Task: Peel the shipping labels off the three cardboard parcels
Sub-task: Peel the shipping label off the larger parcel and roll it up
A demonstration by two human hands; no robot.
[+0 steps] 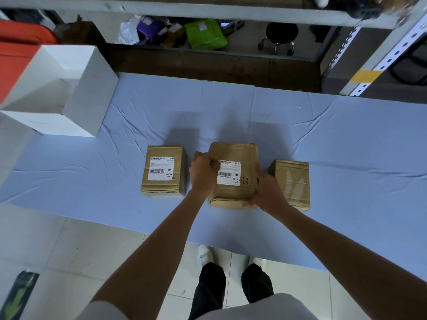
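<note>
Three brown cardboard parcels stand in a row on a table covered with pale blue cloth [335, 139], near its front edge. The left parcel [161, 188] stands apart from the others and carries a white printed shipping label [161, 168] lying flat on its top face. The middle parcel [233, 151], creased and dented, bears a second white barcode label, the middle label [229, 174], on its top. The left hand [203, 173] is at that label's upper-left corner, with its fingers curled tightly together and pinching the label's edge. Whether the corner has lifted from the cardboard cannot be told. The right hand [268, 192] grips the near right corner of the middle parcel, its fingers wrapped round the cardboard. The right parcel [293, 179] stands just beside this hand, with glossy clear tape across its top. A large white open-topped box [87, 105] occupies the far left corner of the table, well apart from the parcels.
</note>
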